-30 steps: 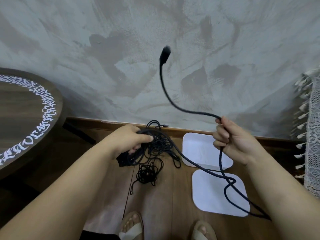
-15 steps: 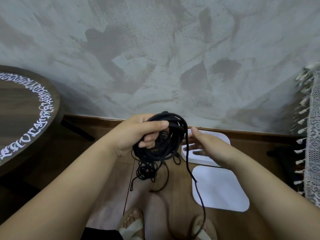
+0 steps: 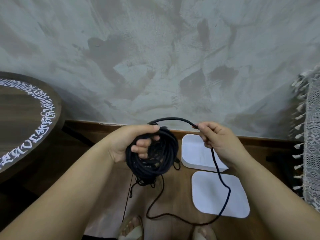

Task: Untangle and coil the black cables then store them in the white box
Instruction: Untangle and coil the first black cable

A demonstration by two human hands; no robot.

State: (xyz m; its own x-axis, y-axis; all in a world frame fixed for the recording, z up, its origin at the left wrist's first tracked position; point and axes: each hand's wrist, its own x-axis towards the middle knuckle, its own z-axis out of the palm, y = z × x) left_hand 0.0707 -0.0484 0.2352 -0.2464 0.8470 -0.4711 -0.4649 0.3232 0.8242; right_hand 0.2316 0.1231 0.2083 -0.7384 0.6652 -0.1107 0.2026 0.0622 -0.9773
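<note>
Two hands hold one black cable above a wooden floor [image 3: 173,191]. The left hand [image 3: 124,144] grips a thick coil of black cable [image 3: 155,170], fingers curled through its centre and thumb over the top. From the coil an arc of cable [image 3: 173,118] rises to the right hand [image 3: 218,141], which pinches it. The loose length hangs in front of the white box [image 3: 194,149] and the flat white lid [image 3: 216,203], both on the floor. A thinner black tangle [image 3: 145,182] lies beneath the coil. A round dark table [image 3: 20,122] stands at left.
</note>
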